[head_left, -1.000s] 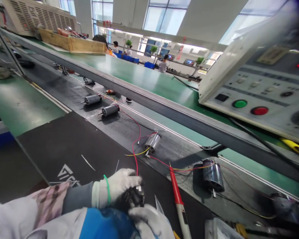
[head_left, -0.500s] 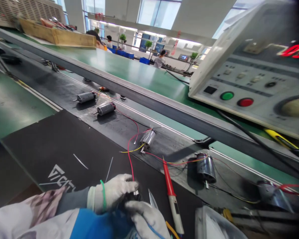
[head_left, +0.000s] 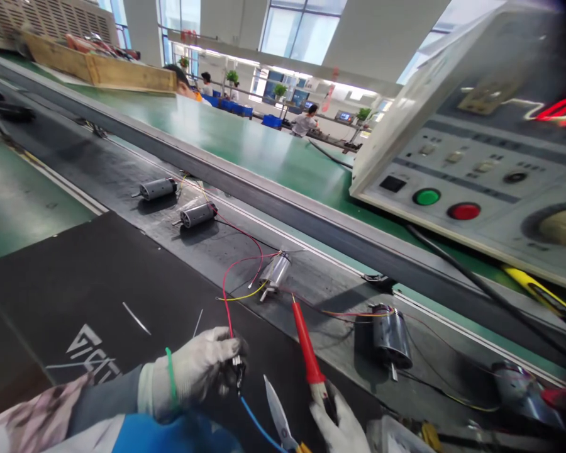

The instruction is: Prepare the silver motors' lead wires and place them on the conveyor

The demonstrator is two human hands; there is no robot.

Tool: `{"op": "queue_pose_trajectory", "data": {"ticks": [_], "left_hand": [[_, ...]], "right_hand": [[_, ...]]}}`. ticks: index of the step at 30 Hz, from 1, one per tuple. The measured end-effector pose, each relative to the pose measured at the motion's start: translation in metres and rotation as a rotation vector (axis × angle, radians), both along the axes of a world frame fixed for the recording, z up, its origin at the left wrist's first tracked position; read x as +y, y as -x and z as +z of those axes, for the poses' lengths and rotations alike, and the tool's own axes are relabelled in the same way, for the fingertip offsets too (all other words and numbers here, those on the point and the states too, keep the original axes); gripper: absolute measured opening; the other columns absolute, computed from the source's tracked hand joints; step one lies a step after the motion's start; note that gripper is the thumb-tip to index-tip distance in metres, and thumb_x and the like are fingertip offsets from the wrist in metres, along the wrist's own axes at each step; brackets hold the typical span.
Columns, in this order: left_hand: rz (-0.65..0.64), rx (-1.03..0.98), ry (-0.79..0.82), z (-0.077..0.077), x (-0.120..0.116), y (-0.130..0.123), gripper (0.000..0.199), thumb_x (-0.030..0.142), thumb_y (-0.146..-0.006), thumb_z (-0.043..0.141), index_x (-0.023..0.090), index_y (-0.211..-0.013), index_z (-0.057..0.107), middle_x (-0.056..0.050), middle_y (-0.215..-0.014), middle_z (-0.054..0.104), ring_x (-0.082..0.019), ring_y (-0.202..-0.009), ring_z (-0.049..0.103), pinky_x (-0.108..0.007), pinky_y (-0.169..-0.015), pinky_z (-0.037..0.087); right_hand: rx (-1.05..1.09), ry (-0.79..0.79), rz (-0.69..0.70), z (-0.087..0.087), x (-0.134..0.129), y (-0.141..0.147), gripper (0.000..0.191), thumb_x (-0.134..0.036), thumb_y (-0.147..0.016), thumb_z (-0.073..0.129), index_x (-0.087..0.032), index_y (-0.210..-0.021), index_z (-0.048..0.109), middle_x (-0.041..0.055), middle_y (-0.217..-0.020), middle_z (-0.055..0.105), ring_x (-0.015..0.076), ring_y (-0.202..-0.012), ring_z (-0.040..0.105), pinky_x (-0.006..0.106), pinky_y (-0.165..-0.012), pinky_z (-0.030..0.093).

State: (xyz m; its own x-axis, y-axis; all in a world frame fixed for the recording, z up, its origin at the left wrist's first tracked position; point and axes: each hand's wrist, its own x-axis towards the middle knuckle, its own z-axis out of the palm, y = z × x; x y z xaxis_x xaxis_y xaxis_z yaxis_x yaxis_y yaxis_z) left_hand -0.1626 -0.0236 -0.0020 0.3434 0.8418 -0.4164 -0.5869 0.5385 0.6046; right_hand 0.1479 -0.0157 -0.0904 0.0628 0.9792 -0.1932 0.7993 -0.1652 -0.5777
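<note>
My left hand [head_left: 207, 358], in a light glove with a green band at the wrist, pinches the end of a red wire [head_left: 227, 302] where it meets a small metal clip [head_left: 238, 371]. A blue lead [head_left: 259, 426] runs down from that clip. The red wire loops up to a silver motor [head_left: 276, 270], which also has a yellow wire. My right hand [head_left: 344, 418], gloved too, is closed round the pale handle of a red test probe [head_left: 306, 343], its tip pointing toward the motor. Between my hands lie scissors [head_left: 278, 412] with open-looking blades partly out of view.
More motors [head_left: 158, 189] lie along the dark belt [head_left: 94, 160], another motor [head_left: 390, 336] at right. A tester box [head_left: 453, 163] with green and red buttons stands behind the metal rail [head_left: 292, 204]. A clear container [head_left: 396, 434] sits at lower right. People work in the background.
My right hand has moved right, from beside my left hand to the probe's handle. The clip and blue lead at my left hand are now in plain sight. The view has shifted slightly.
</note>
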Motion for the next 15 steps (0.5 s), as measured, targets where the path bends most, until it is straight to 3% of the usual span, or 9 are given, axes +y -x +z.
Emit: {"op": "queue_pose_trajectory", "data": {"ticks": [5, 7, 11, 13, 15], "left_hand": [[0.002, 0.032, 0.02, -0.005, 0.002, -0.003, 0.035, 0.037, -0.063, 0.07, 0.015, -0.082, 0.051, 0.0, -0.06, 0.057, -0.009, -0.042, 0.052, -0.017, -0.034, 0.036], [-0.01, 0.029, 0.023, -0.003, 0.002, -0.004, 0.035, 0.037, -0.062, 0.071, 0.015, -0.081, 0.051, 0.001, -0.059, 0.057, -0.009, -0.042, 0.051, -0.016, -0.034, 0.035], [-0.048, 0.066, -0.002, -0.002, 0.002, -0.008, 0.034, 0.041, -0.063, 0.067, 0.015, -0.079, 0.051, 0.002, -0.058, 0.053, -0.008, -0.042, 0.049, -0.018, -0.037, 0.037], [-0.113, 0.207, -0.102, -0.008, 0.002, -0.012, 0.033, 0.046, -0.069, 0.059, 0.017, -0.083, 0.052, 0.001, -0.06, 0.054, -0.01, -0.045, 0.051, -0.021, -0.041, 0.041], [-0.225, 0.45, -0.34, -0.02, 0.005, -0.016, 0.036, 0.051, -0.073, 0.052, 0.018, -0.087, 0.056, -0.003, -0.067, 0.059, -0.016, -0.058, 0.058, -0.03, -0.054, 0.047]], "right_hand": [[0.086, -0.018, 0.098, 0.022, 0.014, 0.016, 0.055, -0.053, -0.074, 0.041, -0.015, -0.112, 0.055, 0.0114, -0.109, 0.061, 0.0256, -0.107, 0.053, 0.035, -0.095, 0.039], [0.086, -0.007, 0.118, 0.021, 0.022, 0.021, 0.051, -0.05, -0.076, 0.039, -0.016, -0.109, 0.058, 0.0109, -0.111, 0.061, 0.0242, -0.109, 0.052, 0.034, -0.096, 0.038], [0.039, 0.078, 0.125, 0.015, 0.033, 0.025, 0.063, -0.052, -0.071, 0.039, -0.007, -0.112, 0.056, 0.0148, -0.113, 0.06, 0.0269, -0.111, 0.05, 0.037, -0.096, 0.038], [0.027, 0.092, 0.132, 0.015, 0.03, 0.026, 0.065, -0.052, -0.071, 0.04, -0.006, -0.115, 0.053, 0.0157, -0.113, 0.059, 0.0271, -0.11, 0.051, 0.036, -0.095, 0.04], [0.006, 0.05, 0.134, 0.018, 0.021, 0.026, 0.058, -0.051, -0.074, 0.042, -0.011, -0.114, 0.054, 0.0144, -0.112, 0.059, 0.0268, -0.108, 0.052, 0.035, -0.093, 0.042]]}}
